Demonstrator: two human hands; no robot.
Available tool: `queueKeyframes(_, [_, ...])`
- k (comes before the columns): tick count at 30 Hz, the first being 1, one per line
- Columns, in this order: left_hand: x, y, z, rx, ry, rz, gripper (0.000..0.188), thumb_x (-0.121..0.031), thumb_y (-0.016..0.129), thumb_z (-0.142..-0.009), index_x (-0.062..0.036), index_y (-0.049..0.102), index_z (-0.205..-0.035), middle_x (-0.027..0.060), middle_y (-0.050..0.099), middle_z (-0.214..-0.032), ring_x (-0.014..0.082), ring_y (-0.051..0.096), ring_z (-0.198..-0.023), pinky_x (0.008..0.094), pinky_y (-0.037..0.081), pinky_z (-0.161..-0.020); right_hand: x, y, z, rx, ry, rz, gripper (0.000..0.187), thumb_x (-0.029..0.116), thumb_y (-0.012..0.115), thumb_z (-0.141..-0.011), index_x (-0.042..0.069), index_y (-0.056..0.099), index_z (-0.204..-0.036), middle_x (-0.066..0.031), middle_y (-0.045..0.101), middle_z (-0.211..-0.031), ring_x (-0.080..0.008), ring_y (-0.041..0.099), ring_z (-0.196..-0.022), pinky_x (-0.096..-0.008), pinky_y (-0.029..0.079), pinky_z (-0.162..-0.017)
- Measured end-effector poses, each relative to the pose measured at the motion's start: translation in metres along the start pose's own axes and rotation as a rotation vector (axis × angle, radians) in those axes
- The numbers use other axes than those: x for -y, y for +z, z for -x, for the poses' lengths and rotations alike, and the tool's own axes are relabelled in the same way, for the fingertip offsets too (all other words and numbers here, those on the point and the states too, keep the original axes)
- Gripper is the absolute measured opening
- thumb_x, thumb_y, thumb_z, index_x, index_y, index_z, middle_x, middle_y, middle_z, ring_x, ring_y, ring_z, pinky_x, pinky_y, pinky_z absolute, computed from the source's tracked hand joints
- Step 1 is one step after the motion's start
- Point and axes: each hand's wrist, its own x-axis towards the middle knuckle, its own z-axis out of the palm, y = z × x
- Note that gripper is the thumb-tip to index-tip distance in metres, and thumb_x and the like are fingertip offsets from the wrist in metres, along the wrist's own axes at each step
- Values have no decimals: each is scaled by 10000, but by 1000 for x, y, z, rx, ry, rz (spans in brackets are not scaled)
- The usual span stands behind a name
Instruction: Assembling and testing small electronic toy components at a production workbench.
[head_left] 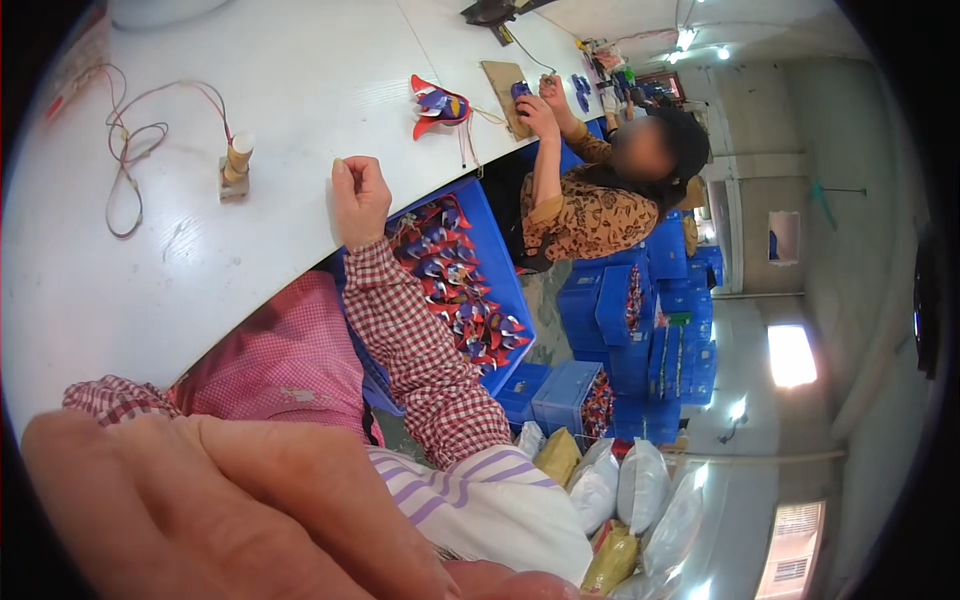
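At the worktop (300,60), my right hand (362,195) is curled closed, seemingly empty; my left hand (230,500), I can't tell; the toy (438,108) ahead, near the edge, could fall if its strings (488,115) snag

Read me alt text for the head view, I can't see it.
Right hand curled over a white table, a blue crate of red-and-purple items below; a large hand fills the foreground. Further along, a co-worker handles a purple piece.
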Motion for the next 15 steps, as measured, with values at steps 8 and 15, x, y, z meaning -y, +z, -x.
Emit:
queueKeyframes(8, [9, -5, -15, 9, 109, 114, 484, -307, 604, -911, 14, 381, -1197, 132, 601, -794, 218, 594, -751, 278, 509, -572, 2, -1, 0, 0, -1, 21, 145, 130, 628, -922, 1, 562, -914, 20, 554, -754, -38, 489, -677, -200, 421, -600])
queueKeyframes(15, [35, 9, -27, 25, -181, 477, 537, -362, 636, -901, 16, 405, -1205, 140, 602, -843, 226, 588, -790, 280, 501, -602, 0, 0, 0, -8, -6, 30, 139, 124, 629, -919, 2, 565, -905, 22, 556, -731, -38, 490, -659, -202, 420, -586])
